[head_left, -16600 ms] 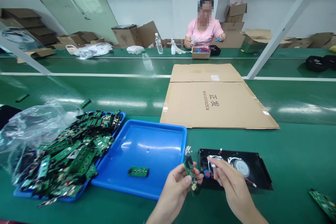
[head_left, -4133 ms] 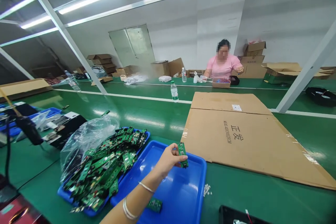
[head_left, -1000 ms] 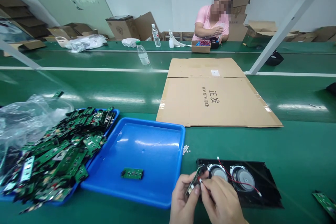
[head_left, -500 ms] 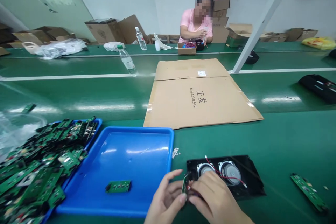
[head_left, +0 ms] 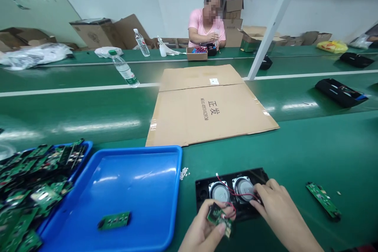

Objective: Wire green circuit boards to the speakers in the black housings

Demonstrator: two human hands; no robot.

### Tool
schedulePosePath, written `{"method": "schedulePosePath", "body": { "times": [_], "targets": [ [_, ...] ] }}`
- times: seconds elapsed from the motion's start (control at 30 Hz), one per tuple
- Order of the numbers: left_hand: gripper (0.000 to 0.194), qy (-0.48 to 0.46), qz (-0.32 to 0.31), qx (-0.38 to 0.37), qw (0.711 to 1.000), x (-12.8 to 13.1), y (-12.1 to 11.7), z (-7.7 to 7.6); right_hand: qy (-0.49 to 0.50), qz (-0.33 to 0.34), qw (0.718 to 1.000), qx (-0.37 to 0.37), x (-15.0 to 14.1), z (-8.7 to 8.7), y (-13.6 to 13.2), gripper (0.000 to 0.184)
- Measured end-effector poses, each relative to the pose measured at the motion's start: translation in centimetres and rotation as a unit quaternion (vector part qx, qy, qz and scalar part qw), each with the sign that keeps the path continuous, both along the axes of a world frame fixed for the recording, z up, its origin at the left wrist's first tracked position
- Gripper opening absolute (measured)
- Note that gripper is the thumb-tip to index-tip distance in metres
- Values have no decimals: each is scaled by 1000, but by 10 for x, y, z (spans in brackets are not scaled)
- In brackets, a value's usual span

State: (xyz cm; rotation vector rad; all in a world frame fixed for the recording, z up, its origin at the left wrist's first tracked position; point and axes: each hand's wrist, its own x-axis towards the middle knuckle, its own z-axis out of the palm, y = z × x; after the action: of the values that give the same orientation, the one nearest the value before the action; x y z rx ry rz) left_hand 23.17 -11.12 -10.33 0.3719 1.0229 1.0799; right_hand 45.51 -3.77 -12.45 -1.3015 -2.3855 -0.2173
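The person's left hand [head_left: 203,226] holds a small circuit board [head_left: 219,217] between thumb and fingers, tilted over the near left edge of a black speaker panel [head_left: 245,213]. The board is thin and green, with a black block at its upper corner, and thin red wire loops beside the fingers.

The right hand [head_left: 279,206] reaches over the panel's right side, thumb and forefinger brought close together at one end of a slim red lead [head_left: 236,193]; the fingertips cover that end, so whether they grip it cannot be told. The lead curves across two round speakers [head_left: 220,193], pale grey discs in metallic frames, and its other end carries a tiny white plug.

Left of the panel, near the tray's edge, lies a scatter of white bits [head_left: 184,173], like crumbs. The shallow blue tray [head_left: 138,189] has rounded corners and a glossy surface (overhead light streaks across it), and one flat rectangular board [head_left: 114,221] lies inside. Further left, a jagged heap of boards [head_left: 32,189] fills another tray. A long narrow board [head_left: 323,201] rests on the smooth green tabletop [head_left: 280,153] at right, while a creased, matte cardboard sheet [head_left: 203,106] lies beyond the panel.
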Motion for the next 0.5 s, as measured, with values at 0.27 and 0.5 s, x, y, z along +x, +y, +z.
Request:
{"method": "schedulePosePath", "body": {
  "times": [0.27, 0.5],
  "targets": [
    [37, 321, 2, 58, 945, 12, 10, -2, 137, 40, 983, -114, -13, 15, -4, 36],
    [39, 358, 33, 57, 931, 11, 15, 4, 323, 183, 878, -302, -30, 21, -4, 23]
  ]
}}
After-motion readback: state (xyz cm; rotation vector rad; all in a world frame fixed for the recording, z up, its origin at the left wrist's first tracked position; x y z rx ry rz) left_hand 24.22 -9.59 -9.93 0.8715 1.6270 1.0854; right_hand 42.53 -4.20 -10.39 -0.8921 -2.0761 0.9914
